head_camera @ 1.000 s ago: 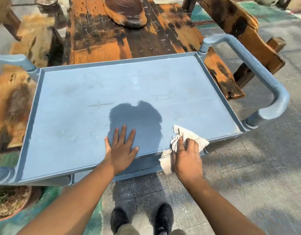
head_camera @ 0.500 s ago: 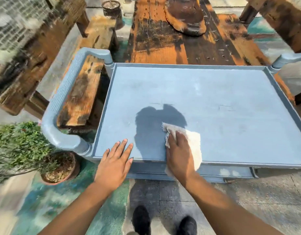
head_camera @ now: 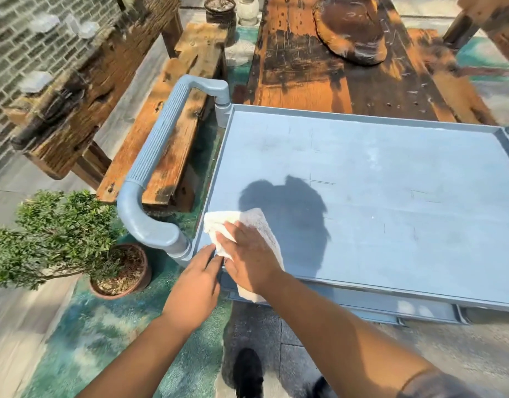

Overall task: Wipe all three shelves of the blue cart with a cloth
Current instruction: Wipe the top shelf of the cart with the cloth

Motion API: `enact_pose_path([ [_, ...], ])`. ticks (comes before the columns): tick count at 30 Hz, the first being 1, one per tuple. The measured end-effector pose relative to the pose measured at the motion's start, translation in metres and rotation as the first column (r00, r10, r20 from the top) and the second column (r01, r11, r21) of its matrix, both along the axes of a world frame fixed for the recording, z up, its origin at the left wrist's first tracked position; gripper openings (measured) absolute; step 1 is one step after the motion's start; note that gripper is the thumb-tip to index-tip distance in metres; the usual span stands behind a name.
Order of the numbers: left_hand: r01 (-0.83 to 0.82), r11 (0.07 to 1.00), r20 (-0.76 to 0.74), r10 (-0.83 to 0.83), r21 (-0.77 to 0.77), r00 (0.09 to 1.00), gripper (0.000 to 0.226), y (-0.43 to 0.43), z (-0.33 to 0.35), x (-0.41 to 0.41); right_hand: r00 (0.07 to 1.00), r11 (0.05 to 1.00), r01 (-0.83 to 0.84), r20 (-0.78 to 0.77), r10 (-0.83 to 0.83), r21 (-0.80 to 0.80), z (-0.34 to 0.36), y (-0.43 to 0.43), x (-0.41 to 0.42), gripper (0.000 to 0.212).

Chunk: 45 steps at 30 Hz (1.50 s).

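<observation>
The blue cart's top shelf [head_camera: 391, 196] fills the right half of the view, bare and dusty, with a raised rim. My right hand [head_camera: 249, 258] presses flat on a white cloth [head_camera: 247, 219] at the shelf's near left corner, the cloth hanging over the front rim. My left hand [head_camera: 197, 280] rests on the front rim right beside it, fingers together, touching the cloth's edge. A lower shelf edge [head_camera: 391, 307] peeks out under the front rim; the lower shelves are otherwise hidden.
The cart's ribbed left handle [head_camera: 150, 173] curves beside a worn wooden bench [head_camera: 173, 130]. A potted shrub [head_camera: 55, 239] stands on the floor at the left. A long wooden table [head_camera: 333, 67] lies behind the cart. My shoes [head_camera: 247, 372] show below.
My right hand has slid the cloth leftward along the front of the top shelf to its left corner. My left hand moved off the shelf onto the front rim.
</observation>
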<state>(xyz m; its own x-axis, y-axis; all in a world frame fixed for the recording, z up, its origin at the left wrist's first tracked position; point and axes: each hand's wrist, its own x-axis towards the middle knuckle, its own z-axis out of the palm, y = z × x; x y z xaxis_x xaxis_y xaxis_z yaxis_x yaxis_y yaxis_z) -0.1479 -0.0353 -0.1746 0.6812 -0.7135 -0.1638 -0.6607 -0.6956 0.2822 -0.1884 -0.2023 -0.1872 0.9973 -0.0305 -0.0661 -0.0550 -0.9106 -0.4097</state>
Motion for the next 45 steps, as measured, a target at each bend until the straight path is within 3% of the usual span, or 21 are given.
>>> enact_pose_path([
  [2,0.013,0.997,0.037,-0.016,0.075,0.999,0.061,-0.01,0.002,-0.003,0.997,0.99,0.061,-0.031,-0.065,-0.126,-0.004,-0.014,-0.009,0.067],
  [6,-0.045,0.966,0.057,0.032,0.254,0.998,0.065,-0.041,0.009,-0.014,0.953,0.954,0.279,-0.092,-0.289,-0.105,-0.007,-0.049,-0.043,0.076],
  [13,-0.218,0.866,0.007,0.241,0.449,0.97,0.093,-0.089,0.006,-0.021,0.784,0.796,0.557,-0.166,-0.598,-0.237,-0.006,-0.171,-0.162,0.083],
  [18,-0.337,0.839,0.014,0.367,0.427,0.93,0.109,-0.103,-0.003,-0.02,0.593,0.63,0.72,-0.215,-0.776,-0.291,-0.005,-0.257,-0.254,0.08],
  [26,-0.396,0.798,-0.053,0.468,0.454,0.882,0.122,-0.107,-0.002,-0.012,0.334,0.415,0.811,-0.255,-0.907,-0.413,0.014,-0.33,-0.353,0.072],
  [33,-0.425,0.784,-0.084,0.512,0.452,0.855,0.119,-0.11,0.008,-0.019,0.232,0.278,0.914,-0.181,-0.956,-0.296,0.027,-0.331,-0.364,0.066],
  [35,-0.424,0.792,-0.092,0.509,0.439,0.856,0.116,-0.111,0.011,-0.021,0.245,0.283,0.926,-0.174,-0.954,-0.251,0.027,-0.317,-0.359,0.063],
  [39,-0.44,0.811,-0.025,0.485,0.385,0.874,0.097,-0.117,0.009,-0.04,0.402,0.409,0.9,-0.074,-0.913,-0.15,0.025,-0.275,-0.345,0.052],
  [43,-0.424,0.884,-0.118,0.451,0.196,0.885,0.075,-0.119,0.005,-0.074,0.501,0.493,0.86,-0.037,-0.865,0.133,0.03,-0.202,-0.305,0.042],
  [45,-0.332,0.931,-0.134,0.352,0.15,0.926,0.061,-0.113,0.01,-0.087,0.574,0.543,0.799,-0.056,-0.817,0.258,0.031,-0.168,-0.282,0.037],
])
